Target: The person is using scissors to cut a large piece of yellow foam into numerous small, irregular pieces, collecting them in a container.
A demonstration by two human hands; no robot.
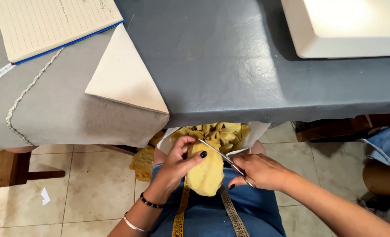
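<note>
My left hand (179, 161) pinches the top edge of a rounded yellow fabric piece (207, 173) held over my lap. My right hand (260, 171) grips a pair of scissors (223, 157), whose blades lie across the upper part of that yellow piece. Just beyond the hands, a white sheet (256, 131) on my lap carries several yellow fabric scraps (221, 132). A yellow measuring tape (180, 217) hangs down over my blue clothing.
A grey covered table (230, 66) spans the view ahead. On it lie an open lined notebook (50, 22), a beige folded cloth (124, 74), a braided cord (26, 94) and a white machine base (348, 26). Tiled floor (89, 184) lies below left.
</note>
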